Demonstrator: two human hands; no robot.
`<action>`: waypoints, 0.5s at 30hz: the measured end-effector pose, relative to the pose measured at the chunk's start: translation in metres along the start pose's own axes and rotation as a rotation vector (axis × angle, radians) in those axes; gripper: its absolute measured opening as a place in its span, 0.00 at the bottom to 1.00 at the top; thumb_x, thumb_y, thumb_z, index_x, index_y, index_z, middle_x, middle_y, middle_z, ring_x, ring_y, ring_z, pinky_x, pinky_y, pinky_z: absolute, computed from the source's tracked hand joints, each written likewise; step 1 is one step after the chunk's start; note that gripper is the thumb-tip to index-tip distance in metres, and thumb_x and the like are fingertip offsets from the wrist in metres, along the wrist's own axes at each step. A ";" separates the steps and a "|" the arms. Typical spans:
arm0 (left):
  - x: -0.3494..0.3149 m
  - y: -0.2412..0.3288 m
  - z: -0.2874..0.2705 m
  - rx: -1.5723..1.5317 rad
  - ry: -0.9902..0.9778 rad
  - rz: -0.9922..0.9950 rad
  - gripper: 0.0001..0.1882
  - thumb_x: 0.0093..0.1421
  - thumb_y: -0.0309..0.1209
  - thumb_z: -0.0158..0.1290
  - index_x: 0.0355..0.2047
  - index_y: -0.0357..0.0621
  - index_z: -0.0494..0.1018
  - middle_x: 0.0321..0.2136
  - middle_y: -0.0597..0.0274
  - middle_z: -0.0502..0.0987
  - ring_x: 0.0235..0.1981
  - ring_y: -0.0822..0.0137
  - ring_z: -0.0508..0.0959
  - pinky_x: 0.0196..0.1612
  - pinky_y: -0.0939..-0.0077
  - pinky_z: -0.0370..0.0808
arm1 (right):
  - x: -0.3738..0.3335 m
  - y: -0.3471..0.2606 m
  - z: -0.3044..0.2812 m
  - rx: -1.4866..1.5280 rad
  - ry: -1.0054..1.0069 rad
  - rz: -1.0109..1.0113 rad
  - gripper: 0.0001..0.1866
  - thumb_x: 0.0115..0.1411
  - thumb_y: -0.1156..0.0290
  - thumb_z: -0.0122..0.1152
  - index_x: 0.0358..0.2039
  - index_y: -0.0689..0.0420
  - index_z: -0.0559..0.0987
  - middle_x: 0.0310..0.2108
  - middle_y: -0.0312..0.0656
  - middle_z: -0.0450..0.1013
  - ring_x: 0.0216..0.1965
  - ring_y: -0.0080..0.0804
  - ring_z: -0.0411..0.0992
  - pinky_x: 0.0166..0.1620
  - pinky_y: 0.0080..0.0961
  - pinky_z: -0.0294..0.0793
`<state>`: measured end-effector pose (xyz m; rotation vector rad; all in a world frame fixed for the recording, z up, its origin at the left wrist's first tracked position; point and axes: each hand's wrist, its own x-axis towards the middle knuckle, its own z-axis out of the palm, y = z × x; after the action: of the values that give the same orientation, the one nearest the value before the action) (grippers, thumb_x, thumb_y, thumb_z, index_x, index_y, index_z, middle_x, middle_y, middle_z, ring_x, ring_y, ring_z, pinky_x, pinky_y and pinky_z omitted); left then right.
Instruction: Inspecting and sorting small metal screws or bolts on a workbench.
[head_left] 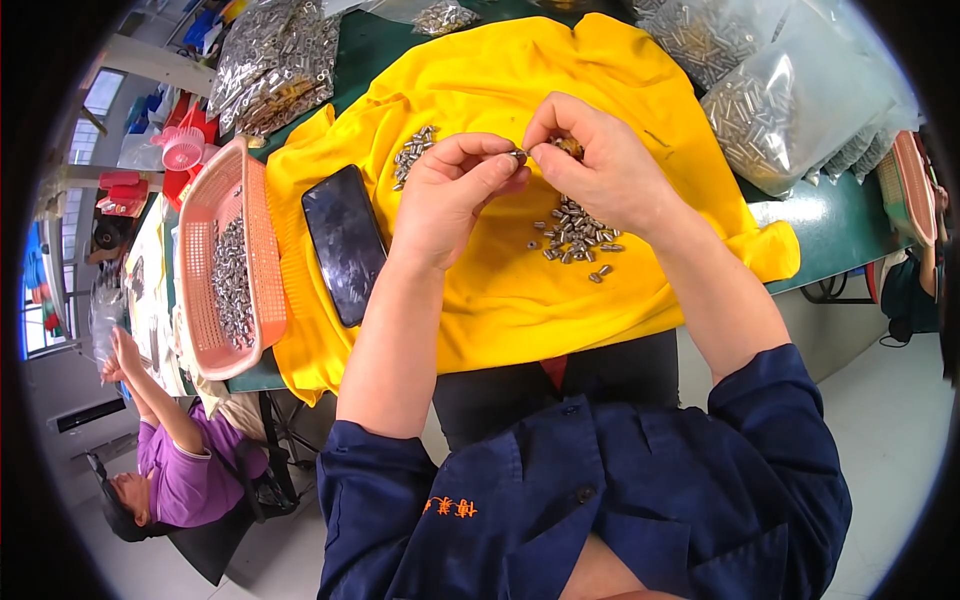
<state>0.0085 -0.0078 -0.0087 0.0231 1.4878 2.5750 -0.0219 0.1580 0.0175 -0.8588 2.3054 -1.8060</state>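
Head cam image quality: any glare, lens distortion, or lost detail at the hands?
Head view: fisheye distortion with a black rim, the pink basket looking bowed; pale glare on the green table at right; highlights on the plastic bag; smeary reflections on the phone; the small metal part in the left hand too small and covered to make out.

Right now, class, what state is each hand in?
Left hand: closed, pinching a small metal part.
Right hand: closed; what, if anything, it pinches cannot be told.
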 end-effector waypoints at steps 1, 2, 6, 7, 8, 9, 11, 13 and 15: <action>0.000 0.000 0.000 0.000 0.003 0.001 0.08 0.51 0.20 0.50 0.33 0.37 0.70 0.29 0.59 0.74 0.29 0.68 0.75 0.36 0.78 0.72 | 0.000 -0.001 0.000 0.001 -0.002 -0.001 0.04 0.47 0.74 0.49 0.24 0.60 0.67 0.17 0.37 0.65 0.19 0.22 0.62 0.25 0.18 0.63; 0.000 -0.001 -0.001 0.046 0.009 0.018 0.07 0.50 0.20 0.50 0.32 0.36 0.70 0.28 0.59 0.74 0.29 0.69 0.75 0.36 0.79 0.72 | -0.001 -0.001 0.000 -0.092 -0.009 -0.038 0.04 0.47 0.74 0.49 0.24 0.60 0.67 0.18 0.39 0.66 0.19 0.26 0.64 0.25 0.19 0.63; 0.000 0.000 0.001 0.193 0.003 0.067 0.07 0.50 0.20 0.51 0.31 0.34 0.70 0.27 0.59 0.74 0.29 0.71 0.75 0.35 0.81 0.72 | -0.001 -0.003 0.000 -0.245 -0.010 -0.089 0.04 0.47 0.74 0.48 0.25 0.60 0.68 0.19 0.45 0.68 0.21 0.37 0.67 0.25 0.25 0.65; 0.000 0.000 0.001 0.191 0.004 0.063 0.07 0.50 0.20 0.51 0.31 0.34 0.70 0.27 0.59 0.74 0.29 0.71 0.75 0.35 0.81 0.72 | -0.002 -0.002 0.001 -0.244 -0.011 -0.085 0.04 0.47 0.74 0.48 0.25 0.60 0.68 0.19 0.45 0.68 0.21 0.37 0.67 0.25 0.25 0.65; 0.001 -0.001 0.001 0.202 0.024 0.073 0.07 0.50 0.20 0.51 0.31 0.34 0.70 0.27 0.59 0.74 0.29 0.71 0.75 0.35 0.82 0.71 | -0.002 0.000 0.003 -0.258 0.000 -0.099 0.04 0.47 0.73 0.48 0.25 0.59 0.67 0.19 0.45 0.68 0.22 0.39 0.67 0.26 0.26 0.65; 0.002 -0.001 0.000 0.213 0.043 0.084 0.07 0.50 0.20 0.51 0.31 0.34 0.70 0.27 0.59 0.74 0.29 0.71 0.75 0.35 0.82 0.71 | -0.001 0.002 0.005 -0.272 0.012 -0.114 0.05 0.48 0.73 0.48 0.25 0.59 0.67 0.20 0.46 0.68 0.23 0.41 0.68 0.26 0.27 0.66; 0.006 -0.002 -0.001 0.205 0.059 0.081 0.07 0.49 0.20 0.51 0.31 0.33 0.70 0.27 0.60 0.74 0.28 0.72 0.74 0.35 0.83 0.71 | -0.001 0.006 0.007 -0.264 0.025 -0.087 0.05 0.48 0.72 0.48 0.26 0.59 0.68 0.19 0.45 0.68 0.22 0.38 0.67 0.26 0.26 0.66; 0.006 -0.004 -0.002 0.191 0.071 0.084 0.07 0.50 0.20 0.51 0.31 0.34 0.70 0.27 0.60 0.74 0.28 0.72 0.74 0.34 0.83 0.70 | 0.002 0.008 0.005 -0.249 0.031 -0.075 0.06 0.49 0.72 0.47 0.26 0.60 0.68 0.19 0.43 0.68 0.22 0.35 0.67 0.26 0.25 0.65; 0.003 -0.002 -0.005 0.398 0.146 0.147 0.06 0.49 0.21 0.51 0.30 0.36 0.71 0.26 0.62 0.75 0.28 0.73 0.74 0.33 0.83 0.70 | 0.006 0.010 -0.001 -0.110 0.185 -0.079 0.07 0.50 0.70 0.48 0.28 0.60 0.69 0.19 0.39 0.68 0.21 0.27 0.66 0.26 0.22 0.64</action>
<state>0.0055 -0.0107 -0.0129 -0.0069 2.1047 2.3835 -0.0309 0.1570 0.0105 -0.8412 2.5396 -1.8793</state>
